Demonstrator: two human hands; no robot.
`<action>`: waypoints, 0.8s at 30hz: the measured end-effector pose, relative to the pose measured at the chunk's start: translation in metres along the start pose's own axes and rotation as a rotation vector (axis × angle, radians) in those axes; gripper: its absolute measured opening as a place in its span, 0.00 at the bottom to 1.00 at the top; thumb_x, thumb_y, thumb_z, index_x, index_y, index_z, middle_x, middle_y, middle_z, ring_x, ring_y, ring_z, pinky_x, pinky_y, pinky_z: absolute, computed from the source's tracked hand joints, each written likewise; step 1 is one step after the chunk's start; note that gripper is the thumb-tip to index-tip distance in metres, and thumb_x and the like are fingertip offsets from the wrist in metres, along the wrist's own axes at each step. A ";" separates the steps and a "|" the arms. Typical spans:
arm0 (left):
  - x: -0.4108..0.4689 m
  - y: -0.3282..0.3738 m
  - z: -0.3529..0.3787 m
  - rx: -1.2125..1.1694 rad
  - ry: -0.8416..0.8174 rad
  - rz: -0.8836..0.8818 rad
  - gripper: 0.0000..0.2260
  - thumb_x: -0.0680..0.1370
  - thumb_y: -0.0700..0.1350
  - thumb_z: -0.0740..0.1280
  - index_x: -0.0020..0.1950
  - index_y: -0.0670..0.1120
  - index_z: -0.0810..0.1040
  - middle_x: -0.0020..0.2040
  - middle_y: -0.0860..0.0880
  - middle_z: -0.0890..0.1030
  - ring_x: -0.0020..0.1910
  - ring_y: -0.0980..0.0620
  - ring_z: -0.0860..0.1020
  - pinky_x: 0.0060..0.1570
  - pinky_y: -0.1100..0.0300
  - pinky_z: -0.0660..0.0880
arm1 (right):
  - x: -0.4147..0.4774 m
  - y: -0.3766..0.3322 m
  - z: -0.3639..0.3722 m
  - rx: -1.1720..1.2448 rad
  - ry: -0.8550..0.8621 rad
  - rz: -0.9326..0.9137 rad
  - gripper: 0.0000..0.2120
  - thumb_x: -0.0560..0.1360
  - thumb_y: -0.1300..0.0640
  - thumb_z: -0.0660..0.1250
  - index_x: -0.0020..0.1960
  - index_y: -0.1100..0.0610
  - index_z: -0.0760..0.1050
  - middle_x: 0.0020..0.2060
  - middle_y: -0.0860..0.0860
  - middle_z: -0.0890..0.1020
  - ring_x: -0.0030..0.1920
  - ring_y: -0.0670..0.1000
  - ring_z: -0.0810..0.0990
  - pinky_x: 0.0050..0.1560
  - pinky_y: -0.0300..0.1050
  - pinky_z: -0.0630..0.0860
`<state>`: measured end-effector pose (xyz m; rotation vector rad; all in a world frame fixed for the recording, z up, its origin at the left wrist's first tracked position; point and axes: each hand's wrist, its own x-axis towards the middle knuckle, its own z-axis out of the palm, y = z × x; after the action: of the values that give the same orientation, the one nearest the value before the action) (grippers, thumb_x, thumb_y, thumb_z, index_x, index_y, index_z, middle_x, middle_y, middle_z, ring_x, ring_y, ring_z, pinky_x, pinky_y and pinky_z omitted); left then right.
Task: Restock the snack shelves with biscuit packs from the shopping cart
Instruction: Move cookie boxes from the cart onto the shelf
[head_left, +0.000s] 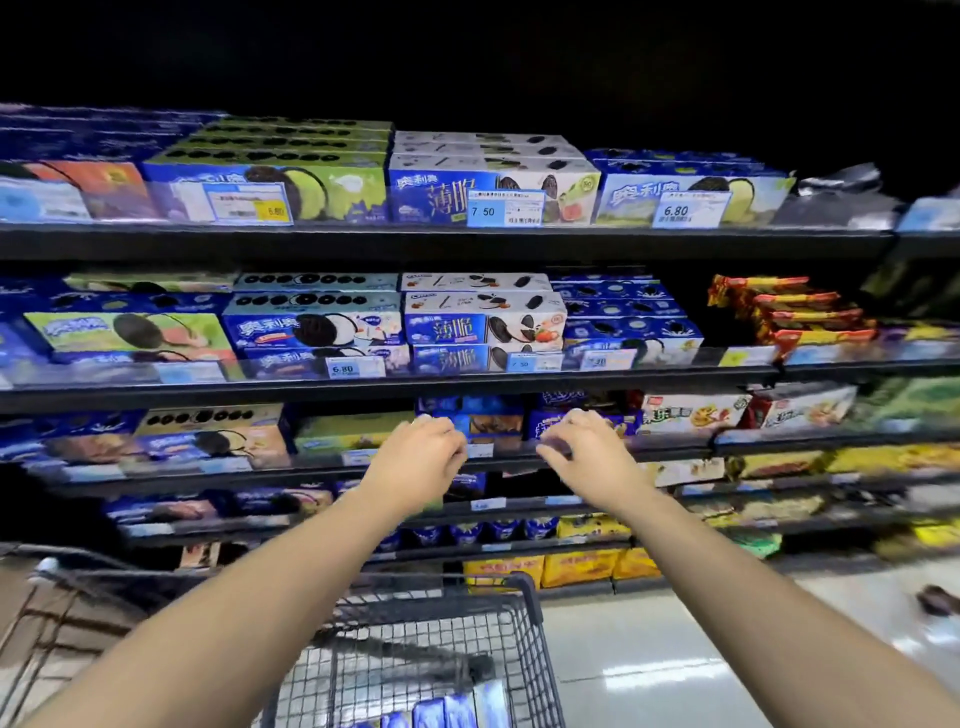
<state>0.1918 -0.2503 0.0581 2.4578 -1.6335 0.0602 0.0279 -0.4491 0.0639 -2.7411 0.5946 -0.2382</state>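
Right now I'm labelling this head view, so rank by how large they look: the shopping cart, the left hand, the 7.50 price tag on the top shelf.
1. shopping cart, largest, though partly cut off and nearest the camera.
2. left hand.
3. 7.50 price tag, smallest, but farther away, so true sizes may differ.

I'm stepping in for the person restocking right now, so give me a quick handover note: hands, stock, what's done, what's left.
Left hand: at the third shelf's front edge, fingers curled; blur hides whether it grips anything.
Right hand: same shelf, just to the right, likewise unclear.
Between and behind the hands sit blue biscuit boxes on that shelf.
Shopping cart: directly below the arms, with a few blue biscuit packs in its near end.
Done: upper two shelves look full.
Left: shelve the cart's remaining packs.
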 end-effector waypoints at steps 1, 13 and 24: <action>-0.009 0.003 0.005 -0.012 -0.014 -0.006 0.11 0.83 0.48 0.60 0.53 0.48 0.81 0.51 0.48 0.80 0.53 0.43 0.75 0.51 0.49 0.74 | -0.008 -0.004 0.009 0.018 -0.027 -0.016 0.12 0.80 0.48 0.66 0.57 0.54 0.82 0.49 0.51 0.78 0.56 0.54 0.73 0.58 0.50 0.71; -0.161 0.029 0.146 -0.183 -0.268 -0.269 0.08 0.80 0.47 0.62 0.49 0.47 0.80 0.50 0.47 0.80 0.53 0.43 0.76 0.53 0.50 0.73 | -0.115 -0.026 0.185 0.067 -0.706 -0.087 0.16 0.80 0.49 0.65 0.65 0.55 0.77 0.61 0.55 0.79 0.63 0.57 0.76 0.61 0.49 0.73; -0.274 0.020 0.333 -0.314 -0.744 -0.452 0.20 0.81 0.54 0.65 0.72 0.52 0.71 0.70 0.49 0.71 0.71 0.45 0.69 0.69 0.50 0.69 | -0.173 0.015 0.361 -0.061 -0.959 0.125 0.36 0.78 0.48 0.70 0.80 0.52 0.57 0.75 0.58 0.66 0.74 0.59 0.66 0.72 0.49 0.67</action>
<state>0.0424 -0.0681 -0.3044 2.6571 -1.0857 -1.1918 -0.0510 -0.2872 -0.2944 -2.4404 0.4698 1.0670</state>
